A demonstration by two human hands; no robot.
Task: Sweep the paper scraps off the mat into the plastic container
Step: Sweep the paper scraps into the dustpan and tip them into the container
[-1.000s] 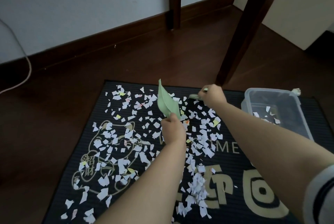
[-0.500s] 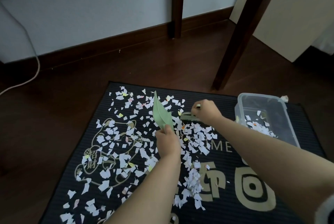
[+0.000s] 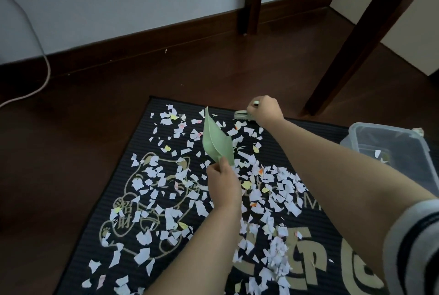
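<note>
Left hand: forearm comes up from bottom centre, fingers curled round the handle of the green dustpan. Right hand: arm stretched farther out from lower right, fist closed round the brush, knuckles up.

Dim, soft light; wide-angle edge distortion

Ribbed matt mat, torn paper scraps, clear glossy plastic container, smooth green plastic dustpan, glossy wood floor
</note>
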